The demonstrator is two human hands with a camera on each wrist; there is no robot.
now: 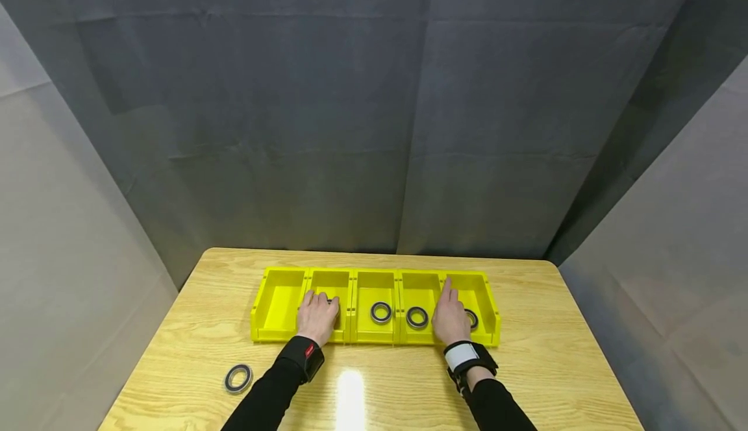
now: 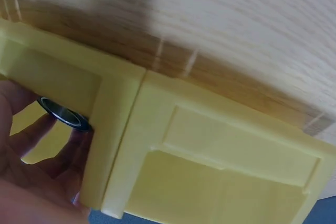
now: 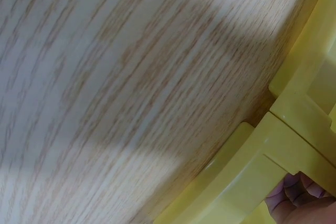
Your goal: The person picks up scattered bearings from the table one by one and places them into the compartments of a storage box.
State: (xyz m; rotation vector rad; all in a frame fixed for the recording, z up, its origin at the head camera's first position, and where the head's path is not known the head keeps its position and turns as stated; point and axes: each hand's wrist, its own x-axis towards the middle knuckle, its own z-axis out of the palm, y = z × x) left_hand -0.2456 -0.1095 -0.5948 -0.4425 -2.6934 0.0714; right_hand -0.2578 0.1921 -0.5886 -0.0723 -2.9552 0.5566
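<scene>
A yellow bin row (image 1: 374, 338) with side-by-side compartments lies across the table. My left hand (image 1: 317, 319) reaches into the second compartment from the left; in the left wrist view its thumb and fingers pinch a ball bearing (image 2: 64, 114), mostly hidden in the head view. My right hand (image 1: 450, 319) is over the divider between the fourth and fifth compartments, index finger extended forward. Beside it, a partly covered bearing (image 1: 472, 319) lies in the fifth compartment; the right wrist view shows no bearing. More bearings lie in the middle compartment (image 1: 381, 313) and the fourth (image 1: 417, 317).
Another bearing (image 1: 238, 378) lies on the wooden table (image 1: 403, 392) at the front left, near the left forearm. Grey cloth (image 1: 292, 126) hangs behind the table, and lighter cloth panels (image 1: 70, 236) stand at both sides.
</scene>
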